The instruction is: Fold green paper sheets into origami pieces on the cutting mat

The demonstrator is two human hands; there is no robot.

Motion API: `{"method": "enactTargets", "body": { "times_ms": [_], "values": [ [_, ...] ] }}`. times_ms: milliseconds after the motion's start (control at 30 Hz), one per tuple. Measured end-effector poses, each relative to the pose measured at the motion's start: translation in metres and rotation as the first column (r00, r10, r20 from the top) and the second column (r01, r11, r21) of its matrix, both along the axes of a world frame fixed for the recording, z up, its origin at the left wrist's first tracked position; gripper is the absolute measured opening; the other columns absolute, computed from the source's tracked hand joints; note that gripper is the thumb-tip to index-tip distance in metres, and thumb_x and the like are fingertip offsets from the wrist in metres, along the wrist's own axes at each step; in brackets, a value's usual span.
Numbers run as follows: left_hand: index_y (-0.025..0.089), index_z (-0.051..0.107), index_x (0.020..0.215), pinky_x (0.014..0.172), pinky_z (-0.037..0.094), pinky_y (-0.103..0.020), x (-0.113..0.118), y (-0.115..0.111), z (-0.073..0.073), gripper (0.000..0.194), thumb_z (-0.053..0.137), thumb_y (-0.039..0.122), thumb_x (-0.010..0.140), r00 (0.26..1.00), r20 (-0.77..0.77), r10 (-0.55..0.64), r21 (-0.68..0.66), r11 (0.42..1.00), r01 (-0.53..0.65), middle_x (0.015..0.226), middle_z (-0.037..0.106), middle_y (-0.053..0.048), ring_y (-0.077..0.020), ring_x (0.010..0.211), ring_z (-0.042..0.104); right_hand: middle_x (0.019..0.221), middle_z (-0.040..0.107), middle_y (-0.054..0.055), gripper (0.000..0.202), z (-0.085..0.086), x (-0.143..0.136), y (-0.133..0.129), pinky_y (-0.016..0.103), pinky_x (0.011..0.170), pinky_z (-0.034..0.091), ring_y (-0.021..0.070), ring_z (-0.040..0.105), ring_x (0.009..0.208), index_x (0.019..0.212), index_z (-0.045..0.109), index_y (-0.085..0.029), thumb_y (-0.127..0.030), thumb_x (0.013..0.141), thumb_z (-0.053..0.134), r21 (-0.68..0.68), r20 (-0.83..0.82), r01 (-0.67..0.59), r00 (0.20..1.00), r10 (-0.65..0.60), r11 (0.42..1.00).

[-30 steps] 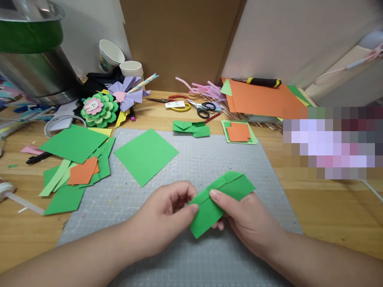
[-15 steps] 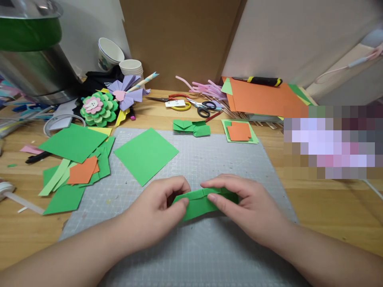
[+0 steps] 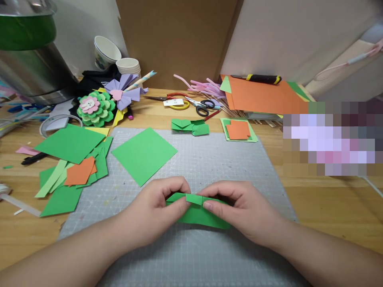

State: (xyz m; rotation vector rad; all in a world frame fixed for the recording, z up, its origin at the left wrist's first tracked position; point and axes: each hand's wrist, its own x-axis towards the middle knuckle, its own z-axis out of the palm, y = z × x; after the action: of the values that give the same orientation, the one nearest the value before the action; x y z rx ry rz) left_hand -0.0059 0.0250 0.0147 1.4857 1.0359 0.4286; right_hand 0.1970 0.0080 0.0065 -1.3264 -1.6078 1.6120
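A folded strip of green paper [image 3: 203,217] is held between both hands, just above the grey cutting mat [image 3: 191,259]. My left hand [image 3: 161,207] pinches its left part, thumb in front and fingers behind. My right hand [image 3: 242,207] grips the right part the same way, its thumb pressing near the middle fold. The fingertips behind the paper are hidden. Beyond my left hand lies a flat green paper square [image 3: 144,156]. Two folded green paper pieces [image 3: 190,126] rest at the mat's far edge, left of a small stack with an orange square [image 3: 238,130] on top.
Green, orange and yellow paper scraps [image 3: 72,143] pile up at the left. Behind the mat lie scissors [image 3: 205,105], a paper flower [image 3: 96,108], pink sticks [image 3: 206,87] and a utility knife [image 3: 265,79] on orange sheets [image 3: 263,97]. Paper cups [image 3: 128,65] stand at the back.
The green strip has turned in my hands: its right end is lower and more of its front face shows. My right-hand fingers have curled closer to the paper's top edge.
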Motion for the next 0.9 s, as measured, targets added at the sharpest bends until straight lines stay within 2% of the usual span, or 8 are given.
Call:
{"method": "enactTargets", "body": {
  "times_ms": [167,333,433,633,800,900],
  "values": [
    [0.019,0.050,0.068,0.056,0.030,-0.023,-0.0001,0.0000,-0.0012,0.020,0.047,0.027,0.086,0.998,0.015,-0.058,0.001,0.998,0.058,0.062,0.041,0.005,-0.0115,0.061,0.038,0.084,0.072,-0.002,0.016,-0.0022,0.0007,-0.0005,0.025,0.068,0.046,0.0147,0.063,0.076,0.092,0.074,-0.028,-0.023,0.085,0.060,0.082,0.036,-0.067,0.997,0.064,0.994],
    [0.018,0.054,0.070,0.058,0.032,-0.023,0.0004,-0.0014,-0.0012,0.019,0.049,0.027,0.086,0.997,0.002,-0.077,-0.016,0.997,0.077,0.064,0.045,0.005,-0.0114,0.063,0.041,0.074,0.069,-0.002,0.013,-0.0019,0.0013,-0.0003,0.022,0.063,0.042,0.0119,0.059,0.068,0.083,0.073,-0.022,-0.023,0.086,0.060,0.195,0.096,-0.111,0.991,0.094,0.975],
    [0.017,0.055,0.069,0.057,0.032,-0.022,0.0003,-0.0026,-0.0006,0.019,0.051,0.027,0.085,0.997,-0.025,-0.074,-0.029,0.997,0.074,0.062,0.045,0.005,-0.0110,0.062,0.041,0.071,0.067,-0.001,0.015,-0.0008,0.0008,-0.0004,0.022,0.061,0.041,0.0117,0.057,0.066,0.080,0.072,-0.019,-0.021,0.085,0.058,0.158,0.104,-0.107,0.990,0.091,0.982],
    [0.017,0.054,0.068,0.056,0.031,-0.022,0.0016,-0.0048,0.0001,0.021,0.051,0.029,0.085,0.999,-0.006,-0.049,-0.070,0.996,0.048,0.060,0.043,0.006,-0.0106,0.061,0.039,0.073,0.066,-0.001,0.019,0.0001,0.0003,-0.0013,0.022,0.061,0.041,0.0121,0.056,0.066,0.085,0.073,-0.021,-0.025,0.087,0.054,0.069,0.050,-0.147,0.988,0.144,0.987],
    [0.018,0.051,0.065,0.053,0.030,-0.022,0.0033,-0.0038,0.0002,0.026,0.050,0.033,0.086,0.999,-0.009,0.031,-0.034,0.999,-0.031,0.058,0.040,0.006,-0.0105,0.058,0.037,0.064,0.058,-0.001,0.026,0.0003,0.0009,-0.0005,0.022,0.055,0.038,0.0122,0.048,0.061,0.078,0.072,-0.019,-0.036,0.087,0.054,-0.053,0.056,-0.076,0.995,0.079,0.996],
    [0.018,0.051,0.064,0.052,0.030,-0.021,0.0031,-0.0030,-0.0006,0.026,0.050,0.032,0.085,0.999,0.004,0.047,-0.034,0.998,-0.047,0.058,0.040,0.006,-0.0103,0.057,0.037,0.072,0.064,0.000,0.022,0.0013,0.0011,0.0005,0.023,0.061,0.041,0.0131,0.052,0.067,0.082,0.073,-0.020,-0.033,0.086,0.055,-0.101,-0.001,-0.063,0.998,0.063,0.993]
  ]
}}
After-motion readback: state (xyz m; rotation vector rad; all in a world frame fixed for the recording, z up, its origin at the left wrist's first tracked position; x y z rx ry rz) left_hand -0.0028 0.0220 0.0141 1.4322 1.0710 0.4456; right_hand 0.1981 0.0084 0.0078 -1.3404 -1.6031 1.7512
